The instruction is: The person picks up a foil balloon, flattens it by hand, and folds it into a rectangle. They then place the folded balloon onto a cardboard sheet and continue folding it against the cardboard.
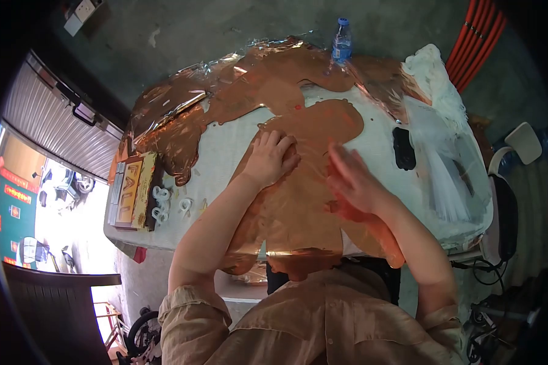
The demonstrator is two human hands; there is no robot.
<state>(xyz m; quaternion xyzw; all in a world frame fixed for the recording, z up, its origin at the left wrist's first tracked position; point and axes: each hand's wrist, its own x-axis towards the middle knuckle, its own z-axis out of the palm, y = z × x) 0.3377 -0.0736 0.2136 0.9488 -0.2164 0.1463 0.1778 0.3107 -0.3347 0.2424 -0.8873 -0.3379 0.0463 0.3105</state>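
Note:
A large flat sheet shape in shiny copper foil, which looks like an uninflated foil balloon, lies across the table in front of me, its lower end hanging over the near edge. My left hand is on its upper left part, fingers bent and closed against the foil. Its fingertips partly hide what they grip. To the right, my right hand is held over the foil with fingers stretched out, slightly blurred, and nothing shows in it. An orange-red reflection appears on the foil beneath this hand.
More copper foil is heaped along the table's far side, with a water bottle there. At left are a yellow-and-brown box and several white rings. A black phone-like object and clear plastic film lie at right.

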